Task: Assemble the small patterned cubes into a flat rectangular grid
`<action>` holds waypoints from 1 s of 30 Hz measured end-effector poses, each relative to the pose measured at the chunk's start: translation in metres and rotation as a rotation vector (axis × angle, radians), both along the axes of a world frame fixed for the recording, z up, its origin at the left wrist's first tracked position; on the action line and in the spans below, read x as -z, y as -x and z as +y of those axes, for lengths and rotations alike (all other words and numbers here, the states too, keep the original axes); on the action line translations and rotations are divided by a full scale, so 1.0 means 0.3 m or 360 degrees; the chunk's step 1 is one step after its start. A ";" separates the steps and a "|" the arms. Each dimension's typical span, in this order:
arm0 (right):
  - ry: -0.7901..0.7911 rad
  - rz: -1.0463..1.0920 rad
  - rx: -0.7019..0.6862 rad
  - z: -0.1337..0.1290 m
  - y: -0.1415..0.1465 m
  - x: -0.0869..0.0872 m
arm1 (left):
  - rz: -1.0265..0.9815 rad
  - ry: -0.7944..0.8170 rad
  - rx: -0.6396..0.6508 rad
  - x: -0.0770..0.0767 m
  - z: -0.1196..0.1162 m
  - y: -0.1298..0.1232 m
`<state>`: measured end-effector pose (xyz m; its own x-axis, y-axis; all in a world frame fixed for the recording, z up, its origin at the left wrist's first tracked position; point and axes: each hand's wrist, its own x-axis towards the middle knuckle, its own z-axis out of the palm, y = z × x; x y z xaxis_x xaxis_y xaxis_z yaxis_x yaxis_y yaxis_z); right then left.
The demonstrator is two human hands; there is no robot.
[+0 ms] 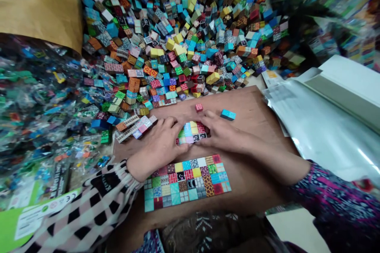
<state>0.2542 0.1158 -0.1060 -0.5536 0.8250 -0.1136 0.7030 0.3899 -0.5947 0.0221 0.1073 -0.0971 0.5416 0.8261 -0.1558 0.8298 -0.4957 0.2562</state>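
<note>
On the brown board, a small block of colourful patterned cubes lies between my two hands. My left hand curves round its left side, fingers and thumb against it. My right hand holds the right side with bent fingers and thumb. Nearer to me lies a larger flat rectangle of patterned cubes, several rows deep. A red brick-patterned cube sits just beyond my hands, and a blue block rests to the right of it.
A big heap of loose patterned cubes fills the back. Small plastic-wrapped pieces cover the left. Joined cubes lie by my left hand. Clear plastic sheeting is at right, a yellow-brown bag at upper left.
</note>
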 end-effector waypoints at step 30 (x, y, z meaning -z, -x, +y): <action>0.0058 -0.0075 -0.0285 -0.049 0.217 -0.012 | -0.0712 0.0372 -0.0454 0.011 -0.141 0.325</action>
